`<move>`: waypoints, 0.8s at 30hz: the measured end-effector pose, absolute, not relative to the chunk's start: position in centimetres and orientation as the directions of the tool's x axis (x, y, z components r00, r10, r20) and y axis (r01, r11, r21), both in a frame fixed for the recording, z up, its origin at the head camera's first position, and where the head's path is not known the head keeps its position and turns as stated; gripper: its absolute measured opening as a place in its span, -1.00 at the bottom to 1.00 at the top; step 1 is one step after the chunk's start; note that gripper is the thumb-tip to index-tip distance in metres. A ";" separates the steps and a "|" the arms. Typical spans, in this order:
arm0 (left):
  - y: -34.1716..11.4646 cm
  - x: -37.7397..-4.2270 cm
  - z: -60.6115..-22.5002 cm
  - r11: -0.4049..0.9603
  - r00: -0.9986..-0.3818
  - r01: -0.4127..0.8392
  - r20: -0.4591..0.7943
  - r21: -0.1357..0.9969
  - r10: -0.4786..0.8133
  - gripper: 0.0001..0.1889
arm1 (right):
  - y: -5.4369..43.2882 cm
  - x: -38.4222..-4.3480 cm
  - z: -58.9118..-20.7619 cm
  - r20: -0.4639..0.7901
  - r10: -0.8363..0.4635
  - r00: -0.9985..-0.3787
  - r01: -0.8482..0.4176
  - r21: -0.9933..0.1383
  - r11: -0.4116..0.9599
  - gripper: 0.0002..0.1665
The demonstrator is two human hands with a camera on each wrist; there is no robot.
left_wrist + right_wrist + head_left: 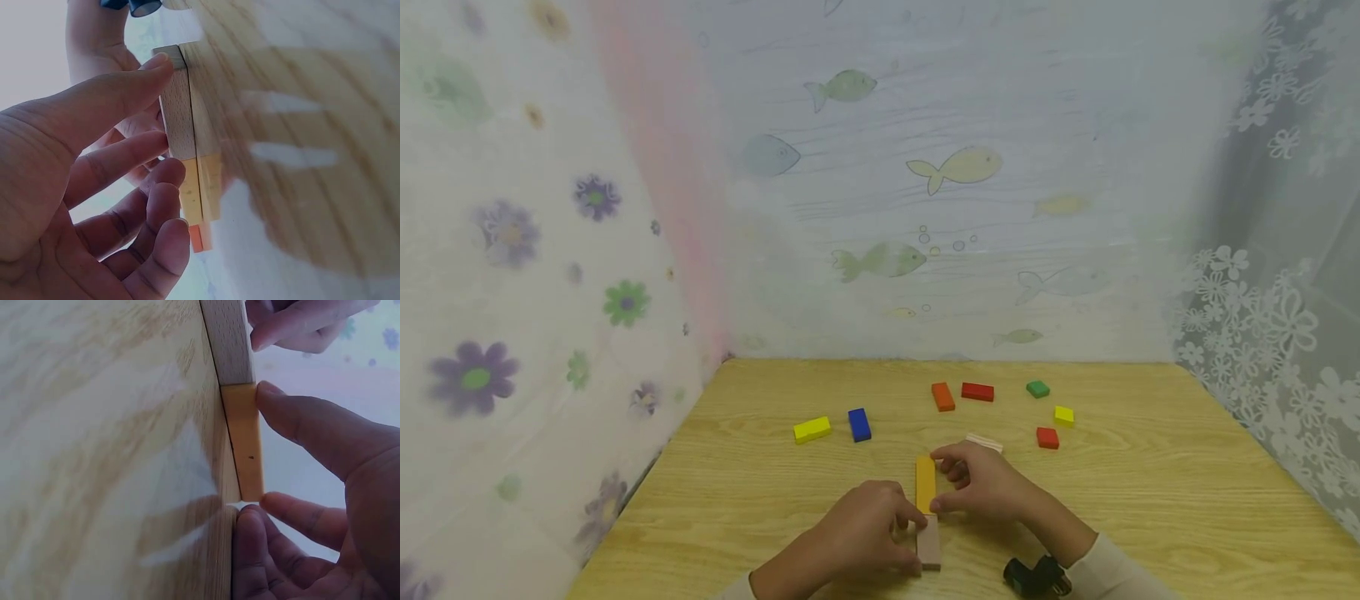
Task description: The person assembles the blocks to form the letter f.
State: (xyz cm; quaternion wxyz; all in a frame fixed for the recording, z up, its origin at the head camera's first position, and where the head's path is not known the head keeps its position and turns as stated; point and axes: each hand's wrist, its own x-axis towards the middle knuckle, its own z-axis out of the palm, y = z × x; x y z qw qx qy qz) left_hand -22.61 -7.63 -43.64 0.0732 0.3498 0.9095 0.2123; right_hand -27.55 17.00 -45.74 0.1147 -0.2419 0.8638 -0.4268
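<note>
On the table, a plain wooden block (pixel 928 543) and a yellow-orange block (pixel 926 483) lie end to end in one line. My left hand (pixel 865 527) spans the plain block, thumb at its near end and index finger toward the seam. In the left wrist view the left thumb (pixel 119 90) presses that block's end. The other left fingers curl loosely beside the blocks. From the right, my right hand (pixel 985 483) holds the yellow-orange block (pixel 244 444) lengthwise. Its thumb (pixel 294 412) touches the end by the seam; its index finger touches the far end.
Farther back lie a yellow block (pixel 812 430), a blue one (pixel 860 425), an orange one (pixel 943 397) and a dark red one (pixel 977 392). Small green (pixel 1037 389), yellow (pixel 1064 417) and red (pixel 1048 438) pieces lie right. Pale wooden pieces (pixel 984 442) show behind the right hand.
</note>
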 end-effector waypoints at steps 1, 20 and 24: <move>-7.6 -22.6 -43.6 0.670 -0.748 0.600 0.011 0.437 0.664 -0.55 | 17.0 -27.6 -45.7 0.009 -0.517 -0.856 -0.322 -0.792 0.519 -0.16; -7.5 -22.9 -43.4 0.709 -0.776 0.553 -0.039 0.438 0.630 -0.42 | 17.1 -27.6 -45.8 0.015 -0.524 -0.851 -0.333 -0.789 0.516 -0.17; -7.5 -22.9 -43.4 0.704 -0.770 0.566 -0.029 0.429 0.637 -0.43 | 17.1 -27.6 -45.9 0.011 -0.526 -0.850 -0.327 -0.794 0.512 -0.16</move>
